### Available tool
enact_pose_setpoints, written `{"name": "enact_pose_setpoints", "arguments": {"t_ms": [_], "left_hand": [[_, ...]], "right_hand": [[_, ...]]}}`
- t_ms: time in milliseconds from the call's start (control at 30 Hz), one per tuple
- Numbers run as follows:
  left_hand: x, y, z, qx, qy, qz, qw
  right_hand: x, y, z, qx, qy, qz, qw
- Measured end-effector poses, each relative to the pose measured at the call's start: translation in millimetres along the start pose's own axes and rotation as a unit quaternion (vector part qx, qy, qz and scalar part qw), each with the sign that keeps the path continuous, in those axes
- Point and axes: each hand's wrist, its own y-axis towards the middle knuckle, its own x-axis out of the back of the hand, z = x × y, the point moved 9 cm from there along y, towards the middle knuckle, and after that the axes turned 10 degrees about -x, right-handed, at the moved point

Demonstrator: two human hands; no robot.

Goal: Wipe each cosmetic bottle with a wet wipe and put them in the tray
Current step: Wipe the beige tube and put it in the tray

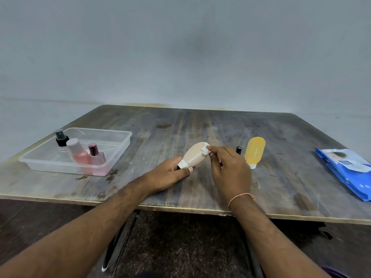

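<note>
A grey room with an old wooden tabletop

The wall [180, 47] behind is plain and pale grey-blue, with a soft dark patch near the middle. The light is dim and even. The tabletop [200, 125] is made of grey-brown wooden boards with dark stains and worn marks, and it has a thin, light-coloured strip along its near edge [180, 207]. Its far side sits close to the wall. Under the tabletop the floor [180, 247] is dark brown and looks rough. Dark legs [120, 233] of the table show below the edge.
</note>
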Motion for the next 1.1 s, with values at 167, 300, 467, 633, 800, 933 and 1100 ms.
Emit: {"name": "enact_pose_setpoints", "arguments": {"t_ms": [167,300,467,633,800,933,1100], "left_hand": [[-2,-2,-3,-0.009,0.014,0.013,1.000],[-1,-2,-3,-0.010,0.033,0.013,0.999],[0,-1,-4,-0.012,0.045,0.007,0.999],[3,-2,-2,-0.007,0.038,-0.006,0.999],[4,-2,-4,-0.009,0.057,-0.007,0.998],[4,-3,-6,-0.006,0.090,-0.008,0.996],[3,-4,-10,-0.013,0.108,-0.004,0.994]], "right_hand": [[2,4,-11,-0.053,0.012,-0.006,0.999],[0,3,-9,-0.042,0.023,0.003,0.999],[-1,2,-4,-0.002,0.026,0.006,1.000],[-9,-8,15,0.093,0.034,0.052,0.994],[-20,-16,24,0.135,0.068,0.128,0.980],[-23,-18,28,0.150,0.072,0.146,0.975],[-15,-11,19,0.110,0.029,0.081,0.990]]}}
